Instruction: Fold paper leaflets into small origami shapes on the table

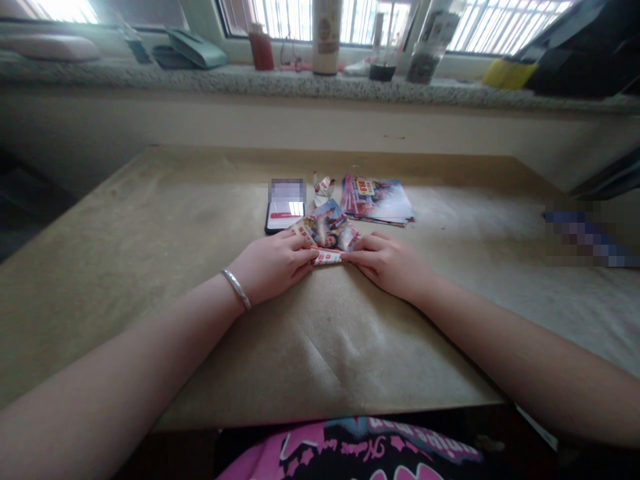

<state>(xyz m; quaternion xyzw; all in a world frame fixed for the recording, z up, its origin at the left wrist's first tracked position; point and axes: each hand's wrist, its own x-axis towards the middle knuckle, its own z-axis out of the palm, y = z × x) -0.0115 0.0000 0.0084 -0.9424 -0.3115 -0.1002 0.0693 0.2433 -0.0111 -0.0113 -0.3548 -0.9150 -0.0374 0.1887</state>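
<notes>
A colourful printed paper sheet [330,223] lies on the table between my two hands, its near edge folded over into a white strip with red print. My left hand [275,263], with a silver bangle at the wrist, pinches the left end of that fold. At the right end, my right hand [387,263] grips the paper between thumb and fingers. Just beyond the sheet stands a small folded paper piece [324,192], white and red. A phone [285,207] with its screen lit lies past my left hand. Beyond my right hand is a stack of printed sheets [387,200].
A tan cover spreads over the table [150,267]. Along the granite windowsill [210,79] stand a red container [261,48], a tall bottle [327,37] and other items. A black bag-like object [590,53] sits at the sill's right. A blurred patch [590,237] covers something at the table's right edge.
</notes>
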